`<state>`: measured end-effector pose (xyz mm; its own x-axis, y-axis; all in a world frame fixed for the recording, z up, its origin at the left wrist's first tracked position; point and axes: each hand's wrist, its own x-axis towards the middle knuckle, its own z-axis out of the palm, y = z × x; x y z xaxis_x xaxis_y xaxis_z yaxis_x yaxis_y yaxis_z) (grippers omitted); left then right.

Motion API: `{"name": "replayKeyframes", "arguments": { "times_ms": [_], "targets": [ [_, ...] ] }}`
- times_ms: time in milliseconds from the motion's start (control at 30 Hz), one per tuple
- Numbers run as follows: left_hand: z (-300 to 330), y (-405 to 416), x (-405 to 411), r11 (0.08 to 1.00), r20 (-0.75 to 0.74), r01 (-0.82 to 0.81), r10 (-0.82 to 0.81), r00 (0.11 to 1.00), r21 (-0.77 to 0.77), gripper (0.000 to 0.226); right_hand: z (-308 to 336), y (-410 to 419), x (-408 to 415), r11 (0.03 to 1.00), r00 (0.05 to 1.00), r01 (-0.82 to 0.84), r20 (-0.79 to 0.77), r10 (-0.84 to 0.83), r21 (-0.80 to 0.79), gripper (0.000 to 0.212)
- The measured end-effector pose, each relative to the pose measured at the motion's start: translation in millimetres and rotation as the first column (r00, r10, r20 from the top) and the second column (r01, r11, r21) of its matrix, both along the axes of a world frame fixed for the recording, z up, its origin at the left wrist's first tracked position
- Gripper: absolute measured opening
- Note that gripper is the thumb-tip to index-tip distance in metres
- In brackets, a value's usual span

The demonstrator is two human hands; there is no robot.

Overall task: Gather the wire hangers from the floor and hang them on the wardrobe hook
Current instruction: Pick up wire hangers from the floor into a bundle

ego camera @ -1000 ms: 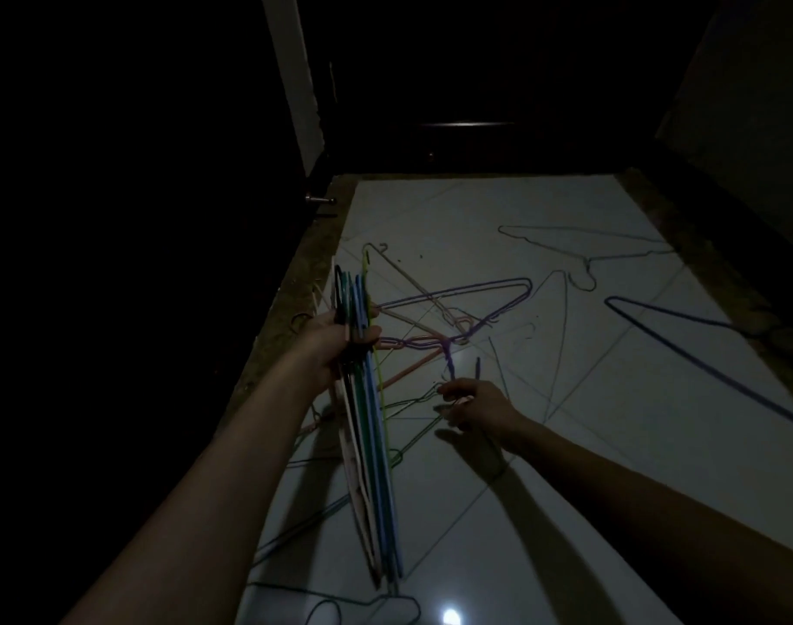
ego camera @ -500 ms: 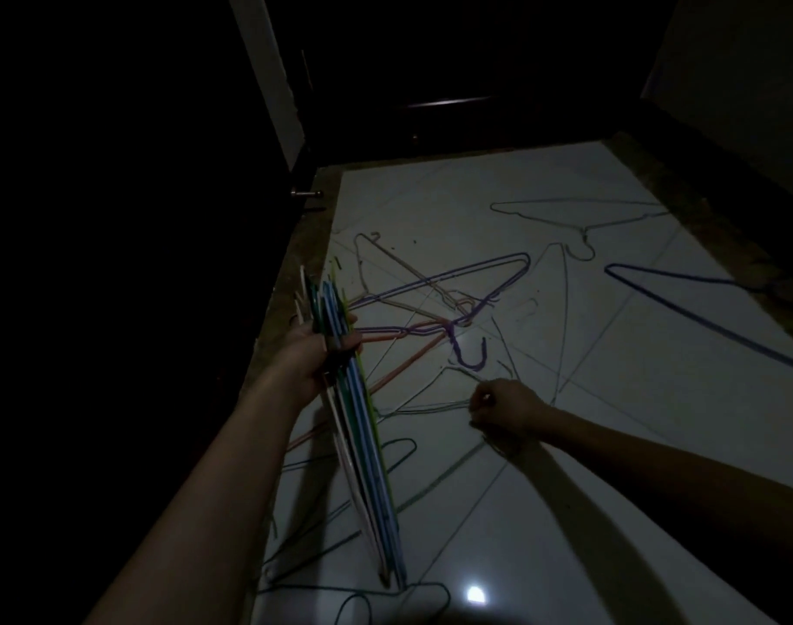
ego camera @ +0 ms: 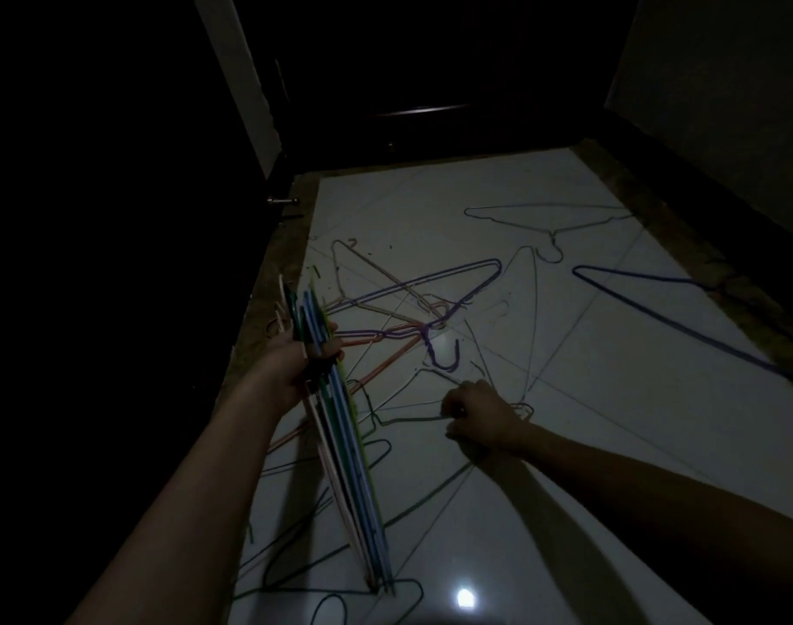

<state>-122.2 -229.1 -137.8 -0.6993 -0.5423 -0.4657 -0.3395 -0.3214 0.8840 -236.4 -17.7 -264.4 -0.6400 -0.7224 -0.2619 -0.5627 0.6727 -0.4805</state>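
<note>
My left hand (ego camera: 301, 362) grips a bundle of several coloured wire hangers (ego camera: 349, 448), held upright on edge above the white tiled floor (ego camera: 611, 399). My right hand (ego camera: 478, 415) is low on the floor with its fingers curled round the wire of a thin green hanger (ego camera: 408, 419). Loose hangers lie scattered around: a purple one (ego camera: 430, 286), an orange one (ego camera: 385, 363), a pale one (ego camera: 548, 218) farther back, and a dark blue one (ego camera: 683, 318) at the right. The room is very dark and no wardrobe hook shows.
A dark door or wardrobe front (ego camera: 115, 218) stands along the left with a small metal knob (ego camera: 282, 201). A dark wall (ego camera: 723, 106) borders the right side. More dark hangers (ego camera: 322, 597) lie near my feet beside a light reflection (ego camera: 464, 597).
My right hand has drawn back toward me from the purple hook and closed on the green hanger wire. The left hand with the bundle has shifted slightly left.
</note>
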Motion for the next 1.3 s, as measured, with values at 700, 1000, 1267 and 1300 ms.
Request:
{"name": "replayKeyframes", "arguments": {
  "times_ms": [700, 1000, 1267, 1300],
  "targets": [
    [12.4, -9.5, 25.3, 1.0, 0.046, -0.017, 0.018, 0.999, -0.025, 0.029, -1.1, -11.3, 13.6, 0.997, 0.993, 0.066, 0.099, -0.063, -0.027, 0.01],
    [27.0, 3.4, 18.2, 0.999, 0.052, -0.01, 0.012, 0.999, -0.044, 0.017, 11.5, 7.4, 0.5, 0.972, 0.957, 0.227, 0.197, -0.212, -0.055, 0.004],
    [33.2, 17.0, 9.7, 0.998, 0.061, -0.048, 0.051, 0.997, -0.046, 0.02, 52.4, 13.5, -14.4, 0.964, 0.956, 0.222, 0.228, -0.186, -0.144, 0.01],
    [34.2, 17.8, 8.2, 0.997, 0.043, -0.072, 0.074, 0.996, -0.042, 0.02, 61.4, 13.2, -18.9, 0.958, 0.952, 0.233, 0.24, -0.19, -0.165, 0.01]
  ]
}}
